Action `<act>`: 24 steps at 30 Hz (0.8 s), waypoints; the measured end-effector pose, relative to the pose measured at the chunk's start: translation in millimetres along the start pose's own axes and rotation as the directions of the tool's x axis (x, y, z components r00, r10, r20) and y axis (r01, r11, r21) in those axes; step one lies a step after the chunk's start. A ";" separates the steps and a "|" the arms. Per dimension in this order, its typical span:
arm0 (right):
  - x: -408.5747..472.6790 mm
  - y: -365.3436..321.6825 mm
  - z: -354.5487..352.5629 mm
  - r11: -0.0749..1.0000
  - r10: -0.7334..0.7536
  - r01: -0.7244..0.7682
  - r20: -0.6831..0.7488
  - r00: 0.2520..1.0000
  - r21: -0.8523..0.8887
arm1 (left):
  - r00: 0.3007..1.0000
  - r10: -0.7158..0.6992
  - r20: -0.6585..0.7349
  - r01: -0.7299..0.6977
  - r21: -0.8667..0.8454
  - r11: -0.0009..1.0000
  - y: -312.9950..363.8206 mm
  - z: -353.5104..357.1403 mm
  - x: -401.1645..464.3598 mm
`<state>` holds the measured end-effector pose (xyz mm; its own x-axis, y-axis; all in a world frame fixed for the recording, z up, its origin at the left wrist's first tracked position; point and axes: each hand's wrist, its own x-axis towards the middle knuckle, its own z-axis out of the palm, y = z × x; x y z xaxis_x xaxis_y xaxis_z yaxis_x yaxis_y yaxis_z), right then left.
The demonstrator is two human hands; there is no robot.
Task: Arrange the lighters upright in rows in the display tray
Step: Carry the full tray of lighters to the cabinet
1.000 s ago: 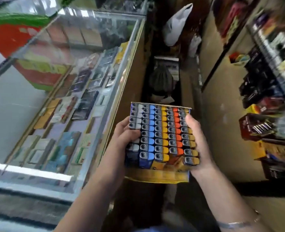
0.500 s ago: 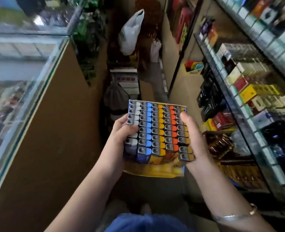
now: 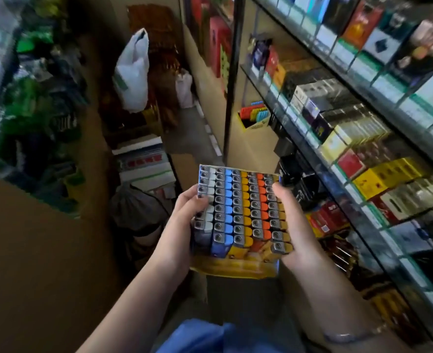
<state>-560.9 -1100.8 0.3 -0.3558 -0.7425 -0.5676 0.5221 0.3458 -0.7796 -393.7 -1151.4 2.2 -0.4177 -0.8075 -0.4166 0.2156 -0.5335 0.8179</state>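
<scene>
I carry a yellow cardboard display tray [image 3: 235, 267] in front of me, in the middle of the head view. It is packed with upright lighters [image 3: 238, 207] in rows: grey, blue, yellow, orange and yellow again, metal tops up. My left hand [image 3: 184, 220] grips the tray's left side, with its thumb curled over the grey row. My right hand [image 3: 290, 220] holds the right side, fingers wrapped along the outer yellow row. The tray's underside is hidden.
Glass shelves [image 3: 358, 138] of cigarette packs run along the right. A small yellow box of coloured lighters [image 3: 253, 118] sits on a low shelf ahead. A brown counter back [image 3: 44, 250] fills the left. White bags [image 3: 132, 72], stacked boxes [image 3: 144, 161] and a dark sack crowd the narrow aisle.
My view has swung right, away from the glass counter toward the shelves. Both hands keep the same hold on the tray, which stays level in front of me.
</scene>
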 end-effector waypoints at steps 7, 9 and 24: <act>96.9 -30.2 25.4 0.994 0.110 -0.109 -0.035 0.993 0.020 | 0.992 -0.105 0.071 0.100 0.063 0.993 38.4 -9.5 123.4; 118.4 -37.9 23.7 0.995 0.100 -0.099 -0.027 0.995 0.021 | 0.984 -0.152 0.097 0.145 0.077 0.986 39.5 -7.3 152.3; 350.5 -61.5 -14.2 0.944 0.330 -0.328 -0.109 0.938 0.031 | 0.930 -0.360 0.076 0.351 0.107 0.930 1.8 11.7 393.4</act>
<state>-728.8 -1374.2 -154.5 -0.2456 -0.5198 -0.8182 0.6339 0.5525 -0.5413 -567.9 -1467.1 -155.5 -0.5334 -0.5398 -0.6512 -0.0404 -0.7528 0.6571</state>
